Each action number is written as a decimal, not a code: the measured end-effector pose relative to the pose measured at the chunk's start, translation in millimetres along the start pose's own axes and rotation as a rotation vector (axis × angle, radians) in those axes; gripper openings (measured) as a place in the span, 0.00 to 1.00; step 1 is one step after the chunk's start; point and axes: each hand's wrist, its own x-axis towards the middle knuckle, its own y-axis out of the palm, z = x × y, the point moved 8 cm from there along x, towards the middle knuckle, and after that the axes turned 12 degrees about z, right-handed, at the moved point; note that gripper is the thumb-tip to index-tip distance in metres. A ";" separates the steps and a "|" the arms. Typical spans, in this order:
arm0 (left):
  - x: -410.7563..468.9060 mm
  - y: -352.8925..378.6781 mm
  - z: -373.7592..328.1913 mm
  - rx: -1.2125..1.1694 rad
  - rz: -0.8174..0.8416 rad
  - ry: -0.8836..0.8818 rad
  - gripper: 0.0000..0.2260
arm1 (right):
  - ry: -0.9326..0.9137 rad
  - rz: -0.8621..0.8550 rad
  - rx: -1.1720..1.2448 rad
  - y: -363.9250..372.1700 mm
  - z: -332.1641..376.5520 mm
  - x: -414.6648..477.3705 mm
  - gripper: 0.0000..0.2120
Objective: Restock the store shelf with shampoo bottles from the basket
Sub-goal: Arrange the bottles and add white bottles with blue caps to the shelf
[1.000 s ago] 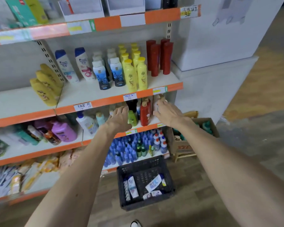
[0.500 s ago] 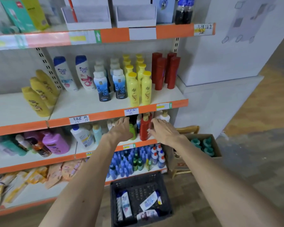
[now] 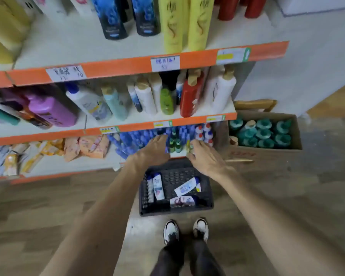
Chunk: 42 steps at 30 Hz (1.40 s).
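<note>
- Head view, the only one. 0.5 s back both hands are up at the middle shelf (image 3: 127,126), fingers against the green bottle (image 3: 166,100) and the red bottle (image 3: 190,96). Now both are off that shelf and lower, and the camera pitches down too.
- Left hand (image 3: 151,152): fingers roughly straight and close together, pointing away, holding nothing. The fingertips overlap the small blue bottles (image 3: 139,140) on the bottom shelf. Contact or just in front: cannot tell.
- Right hand (image 3: 205,160): fingers loosely spread, slightly bent, empty.
- Green and red bottles stand upright well above both sets of fingertips, nothing touching them.
- Basket (image 3: 175,211): on the floor, below both palms, far rim about under the knuckles. Same spot against the shelf as before.
- Shampoo bottles, four visible in the basket, same count as 0.5 s back. A white pair (image 3: 158,187) lies side by side below the left wrist. A tilted one (image 3: 187,187) and a flat one (image 3: 182,201) lie below the right wrist.
- Read: the shelf-side placing looks done, and the hands are coming back for the next pick. Stock is left in the basket, so the task is partway.
- Likely next: the fingers drop straight down. The tilted bottle is the closest grab for the right hand, the pair for the left.
</note>
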 end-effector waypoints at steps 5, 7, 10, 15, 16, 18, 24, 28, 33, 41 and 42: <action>102.3 163.2 81.3 -0.121 0.150 -0.080 0.31 | 0.084 0.204 0.045 167.4 -75.9 57.2 0.18; 141.7 223.4 114.7 -0.128 0.180 -0.113 0.29 | 0.102 0.243 0.053 227.4 -104.3 88.5 0.18; 195.5 305.1 162.6 -0.158 0.196 -0.131 0.27 | 0.122 0.295 0.045 317.1 -146.4 135.7 0.19; 291.0 419.0 234.1 -0.156 0.197 -0.180 0.26 | 0.158 0.372 -0.001 448.5 -214.7 215.0 0.21; 312.1 438.6 243.9 -0.117 0.207 -0.186 0.27 | 0.156 0.390 -0.016 473.0 -226.9 231.1 0.21; 353.9 470.0 257.3 -0.014 0.243 -0.179 0.29 | 0.144 0.414 -0.062 514.5 -249.0 262.0 0.22; 474.5 524.6 293.1 -0.152 0.363 -0.117 0.31 | 0.073 0.400 -0.213 602.0 -304.8 356.8 0.28; 517.8 542.2 307.6 -0.053 0.459 -0.144 0.27 | 0.044 0.374 -0.452 618.2 -322.6 396.2 0.29; 526.2 570.7 311.1 -0.022 0.609 -0.117 0.10 | 0.079 0.450 -0.569 620.5 -323.7 411.4 0.33; 507.0 605.1 304.3 0.130 0.828 -0.155 0.18 | 0.096 0.587 -0.580 640.3 -327.1 410.5 0.44; 507.2 605.1 302.7 0.147 0.824 -0.171 0.18 | 0.104 0.597 -0.613 636.7 -327.5 411.1 0.43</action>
